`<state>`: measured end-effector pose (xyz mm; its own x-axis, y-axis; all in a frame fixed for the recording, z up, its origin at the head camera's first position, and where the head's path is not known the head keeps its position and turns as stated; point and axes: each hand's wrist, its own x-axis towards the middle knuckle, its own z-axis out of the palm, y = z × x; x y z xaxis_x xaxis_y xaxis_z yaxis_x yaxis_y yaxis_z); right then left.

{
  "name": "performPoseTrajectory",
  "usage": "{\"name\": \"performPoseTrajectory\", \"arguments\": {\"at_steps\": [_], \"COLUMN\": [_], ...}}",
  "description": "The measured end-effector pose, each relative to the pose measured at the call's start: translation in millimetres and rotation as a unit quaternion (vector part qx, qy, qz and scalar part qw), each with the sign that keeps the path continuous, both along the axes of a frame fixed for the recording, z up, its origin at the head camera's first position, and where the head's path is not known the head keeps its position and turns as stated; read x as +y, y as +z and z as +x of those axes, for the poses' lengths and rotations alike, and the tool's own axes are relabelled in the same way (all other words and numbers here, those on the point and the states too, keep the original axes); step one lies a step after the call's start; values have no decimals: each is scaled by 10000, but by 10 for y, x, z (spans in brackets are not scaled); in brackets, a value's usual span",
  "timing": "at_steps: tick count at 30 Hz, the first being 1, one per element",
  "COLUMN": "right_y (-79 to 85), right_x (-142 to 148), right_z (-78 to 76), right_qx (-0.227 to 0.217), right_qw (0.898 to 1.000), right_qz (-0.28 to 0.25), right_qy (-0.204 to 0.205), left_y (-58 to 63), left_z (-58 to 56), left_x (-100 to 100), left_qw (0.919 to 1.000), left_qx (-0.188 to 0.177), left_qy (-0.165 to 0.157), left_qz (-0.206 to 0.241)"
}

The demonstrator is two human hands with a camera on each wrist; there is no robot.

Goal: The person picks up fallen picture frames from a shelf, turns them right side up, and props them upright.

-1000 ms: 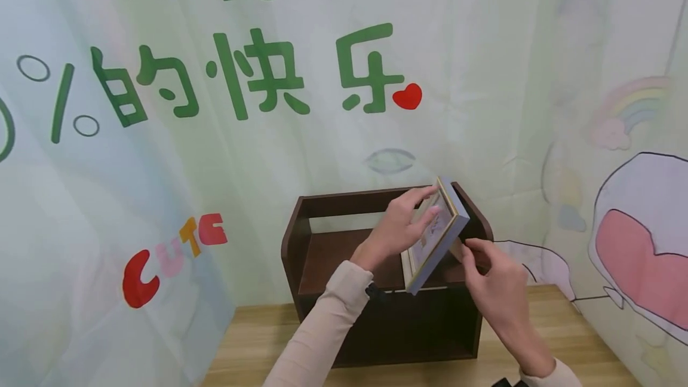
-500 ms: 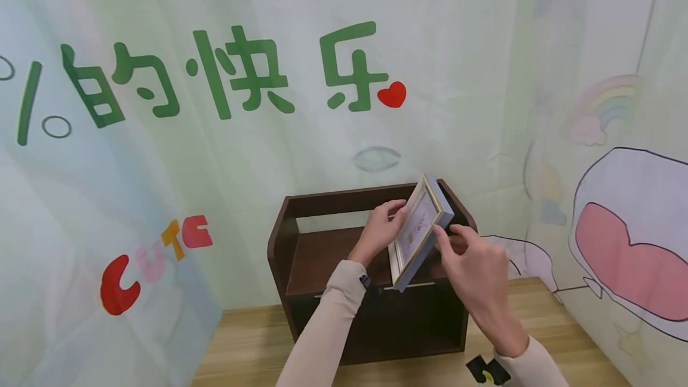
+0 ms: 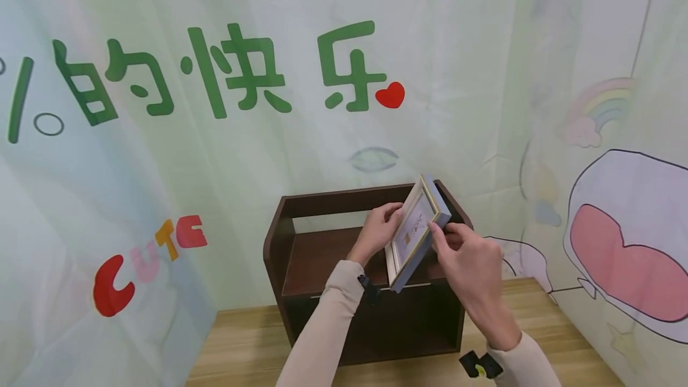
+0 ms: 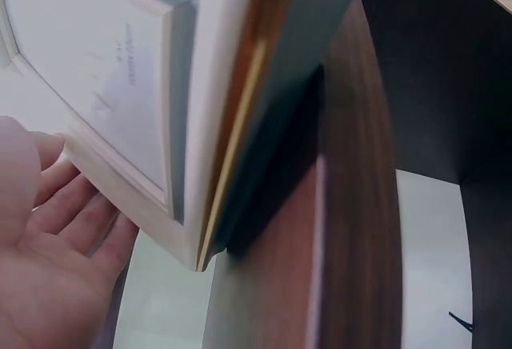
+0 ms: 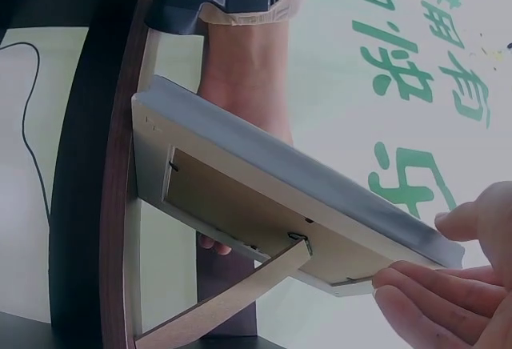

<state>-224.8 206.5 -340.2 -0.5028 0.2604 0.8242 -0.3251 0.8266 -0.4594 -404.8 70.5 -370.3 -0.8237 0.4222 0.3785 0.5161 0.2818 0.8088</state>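
A picture frame [image 3: 414, 229] with a cream and gold front and grey-blue sides leans back on the top shelf of a dark brown wooden rack [image 3: 325, 258]. Its stand leg [image 5: 232, 297] is folded out behind, reaching down to the shelf in the right wrist view. My left hand [image 3: 376, 232] holds the frame's left edge, thumb towards the front and fingers [image 4: 72, 213] behind. On the other side, my right hand [image 3: 475, 264] pinches the right edge, its thumb on the grey-blue side and fingers [image 5: 424, 293] at the back.
Below the top shelf, the rack has an open dark compartment [image 3: 400, 327]. The rack stands on a light wood table [image 3: 239, 339]. A printed cloth [image 3: 457, 76] with green characters hangs close behind and along both sides.
My left hand has slid from the frame's upper front to its left edge. My right hand has left the stand leg behind and come up to the right edge.
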Motion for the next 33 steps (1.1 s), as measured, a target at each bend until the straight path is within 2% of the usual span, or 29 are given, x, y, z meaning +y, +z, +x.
{"name": "performPoseTrajectory", "arguments": {"at_steps": [7,11,20,26,33], "right_y": [12,43,165,247,297], "right_x": [-8,37,213,373,566], "right_z": [-39,-62,-87,-145,-311], "right_qx": [97,52,-831,-1315,-1645], "right_qw": [10000,10000,9952,9895,9824], "right_qz": [21,-62,-497,-544,-644], "right_qy": [5,0,118,269,614], "left_y": [-2,12,-30,-42,-39], "left_z": [21,12,-64,-48,-19], "left_x": [-64,-111,-233,-311,-416], "left_qw": [9998,9997,9996,9998,9996], "left_qx": [-192,-184,178,92,-15], "left_qy": [41,6,96,196,243], "left_qz": [-51,-131,-213,-40,105]}}
